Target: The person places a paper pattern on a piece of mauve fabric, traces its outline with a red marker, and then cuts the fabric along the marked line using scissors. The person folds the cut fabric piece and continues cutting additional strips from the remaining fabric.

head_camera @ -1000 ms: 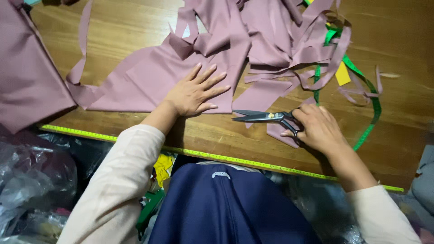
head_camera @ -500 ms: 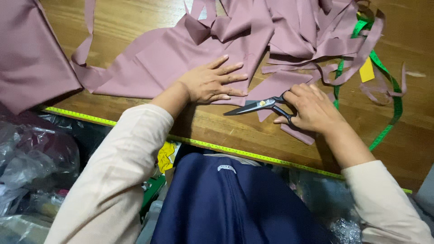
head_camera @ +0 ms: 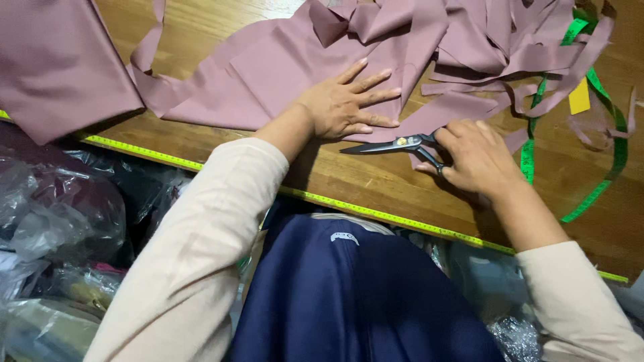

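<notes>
On the wooden table (head_camera: 376,181), the left hand (head_camera: 345,104) is pressing flat, fingers spread, on the mauve fabric (head_camera: 282,70), while at its 4 o'clock the right hand (head_camera: 473,157) is gripping black scissors (head_camera: 396,144), blades nearly closed, pointing to 9 o'clock.

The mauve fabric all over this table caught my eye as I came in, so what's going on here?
A person at a wooden table is working on mauve fabric. The left hand lies flat on it, fingers spread. The right hand grips black scissors, blades nearly closed and pointing left at the cloth's near edge. Cut strips are heaped beyond, with a green tape measure running among them. A yellow measuring strip lines the table's near edge.
</notes>
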